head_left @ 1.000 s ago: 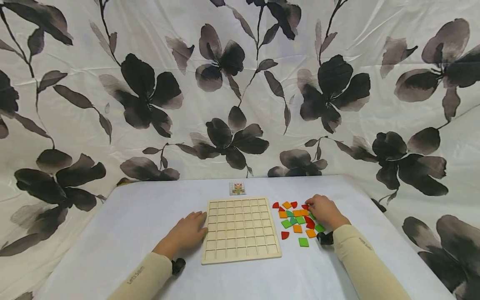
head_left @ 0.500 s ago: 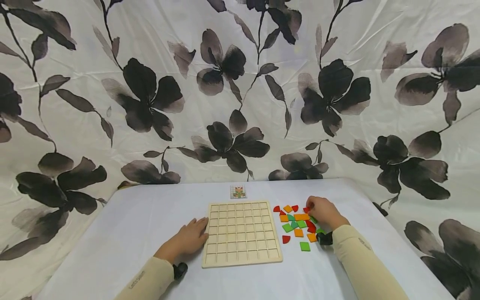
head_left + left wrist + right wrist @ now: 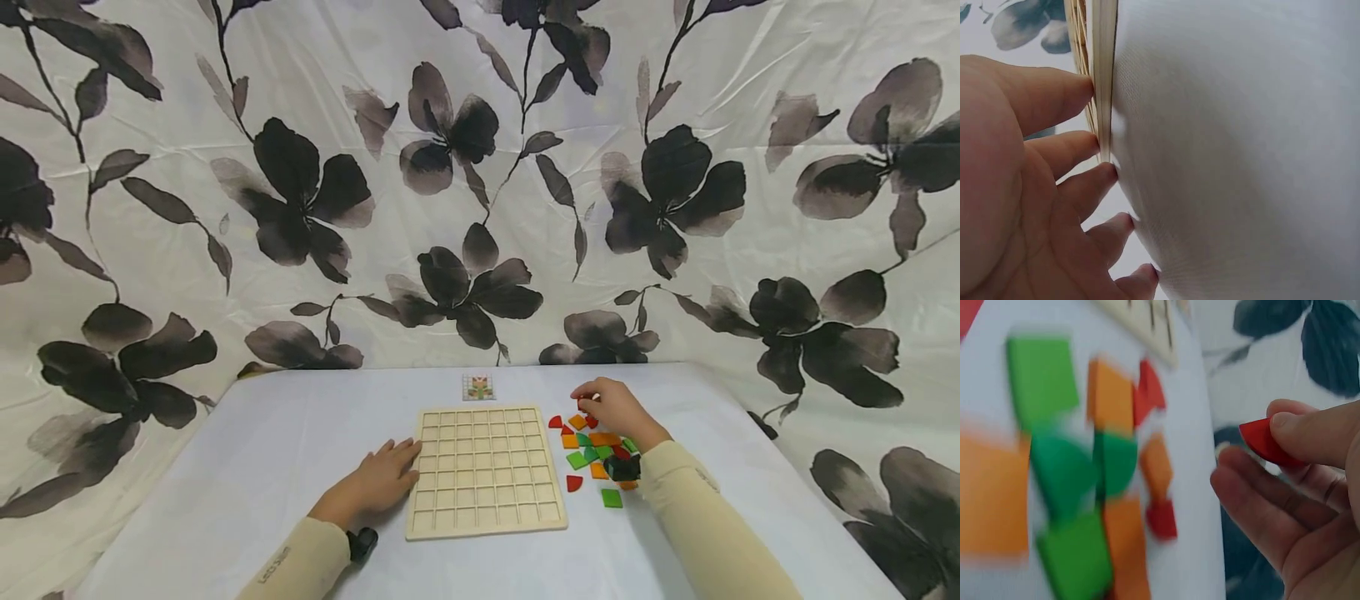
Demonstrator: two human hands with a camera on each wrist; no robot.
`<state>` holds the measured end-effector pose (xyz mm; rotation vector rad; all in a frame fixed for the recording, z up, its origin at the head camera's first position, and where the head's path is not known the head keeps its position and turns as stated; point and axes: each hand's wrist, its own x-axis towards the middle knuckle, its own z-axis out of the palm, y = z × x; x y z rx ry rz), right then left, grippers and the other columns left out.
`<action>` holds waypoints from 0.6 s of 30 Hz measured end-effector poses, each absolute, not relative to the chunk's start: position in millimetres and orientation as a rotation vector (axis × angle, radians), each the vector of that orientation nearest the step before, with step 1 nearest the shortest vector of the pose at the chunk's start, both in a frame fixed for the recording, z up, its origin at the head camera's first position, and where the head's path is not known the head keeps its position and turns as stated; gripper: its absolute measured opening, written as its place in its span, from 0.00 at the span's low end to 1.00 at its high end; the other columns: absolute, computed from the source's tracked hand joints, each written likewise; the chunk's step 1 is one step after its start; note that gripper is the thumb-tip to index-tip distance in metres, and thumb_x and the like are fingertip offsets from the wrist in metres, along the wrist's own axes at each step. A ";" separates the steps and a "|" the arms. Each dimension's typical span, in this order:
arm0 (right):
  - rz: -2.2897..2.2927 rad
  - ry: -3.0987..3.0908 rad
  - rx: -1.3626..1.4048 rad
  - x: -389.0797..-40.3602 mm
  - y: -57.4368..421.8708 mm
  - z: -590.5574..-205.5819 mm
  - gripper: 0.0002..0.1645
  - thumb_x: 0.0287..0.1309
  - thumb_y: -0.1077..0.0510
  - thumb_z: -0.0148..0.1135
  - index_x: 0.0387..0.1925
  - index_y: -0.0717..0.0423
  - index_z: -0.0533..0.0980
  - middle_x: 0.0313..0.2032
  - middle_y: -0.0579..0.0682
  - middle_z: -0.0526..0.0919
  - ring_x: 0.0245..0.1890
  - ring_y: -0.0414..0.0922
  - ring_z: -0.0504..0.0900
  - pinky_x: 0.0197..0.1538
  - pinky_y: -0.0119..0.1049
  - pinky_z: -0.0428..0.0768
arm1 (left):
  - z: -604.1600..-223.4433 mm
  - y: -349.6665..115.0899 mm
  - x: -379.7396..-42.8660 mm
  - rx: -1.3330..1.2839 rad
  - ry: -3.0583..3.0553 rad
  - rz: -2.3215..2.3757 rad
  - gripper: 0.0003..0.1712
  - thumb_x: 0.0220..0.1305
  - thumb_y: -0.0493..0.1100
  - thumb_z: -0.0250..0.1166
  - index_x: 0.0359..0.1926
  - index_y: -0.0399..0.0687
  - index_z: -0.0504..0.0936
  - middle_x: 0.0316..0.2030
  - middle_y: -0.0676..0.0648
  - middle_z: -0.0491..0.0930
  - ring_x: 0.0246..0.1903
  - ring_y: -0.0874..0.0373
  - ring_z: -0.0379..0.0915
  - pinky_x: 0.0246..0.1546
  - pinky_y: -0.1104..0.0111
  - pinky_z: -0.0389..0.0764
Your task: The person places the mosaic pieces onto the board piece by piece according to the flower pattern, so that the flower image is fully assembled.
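Observation:
A wooden grid board [image 3: 486, 472] with rows of square cells lies on the table. Against its left edge my left hand [image 3: 378, 477] rests, fingers fairly straight; in the left wrist view the thumb [image 3: 1060, 94] and fingertips meet the board's side [image 3: 1105, 75]. My right hand [image 3: 617, 408] is raised over the far end of the loose pieces. Between thumb and finger it pinches a red quarter-circle tile [image 3: 1266, 439], lifted above the table in the right wrist view. Below lie green squares [image 3: 612, 497], orange squares [image 3: 570, 442], teal pieces and other red quarter-circles [image 3: 574, 483].
A small card with a coloured pattern on a grid [image 3: 478, 387] lies behind the board. The white-covered table [image 3: 285, 433] ends at a floral cloth backdrop [image 3: 450, 167]. Several tiles are crowded between the board and my right forearm.
My right hand has lifted a red quarter-circle tile from the pile and moved left with it toward the board. The left hand stays at the board's edge.

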<state>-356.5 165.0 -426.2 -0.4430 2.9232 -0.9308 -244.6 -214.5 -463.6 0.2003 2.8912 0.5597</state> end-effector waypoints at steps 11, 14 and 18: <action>-1.203 2.765 -0.631 -356.4 89.9 -426.0 0.09 0.59 0.60 0.66 0.42 0.52 0.81 0.38 0.48 0.84 0.33 0.41 0.83 0.32 0.33 0.81 | -462.4 -215.2 -245.0 0.188 2.874 0.591 0.31 0.71 0.47 0.54 0.71 0.42 0.63 0.72 0.38 0.60 0.73 0.33 0.46 0.69 0.35 0.48; -1.210 2.751 -0.713 -355.6 70.5 -428.7 0.07 0.57 0.61 0.67 0.39 0.51 0.83 0.36 0.47 0.85 0.32 0.40 0.83 0.34 0.33 0.82 | -462.5 -216.1 -245.7 0.184 2.879 0.593 0.31 0.70 0.48 0.53 0.71 0.42 0.63 0.72 0.38 0.60 0.73 0.33 0.46 0.69 0.35 0.48; -1.165 2.747 -0.793 -354.4 48.0 -434.6 0.11 0.58 0.62 0.65 0.43 0.54 0.84 0.38 0.49 0.85 0.35 0.41 0.83 0.37 0.32 0.82 | -462.9 -216.5 -245.2 0.184 2.871 0.605 0.31 0.71 0.48 0.53 0.71 0.42 0.63 0.72 0.38 0.59 0.73 0.33 0.46 0.70 0.35 0.47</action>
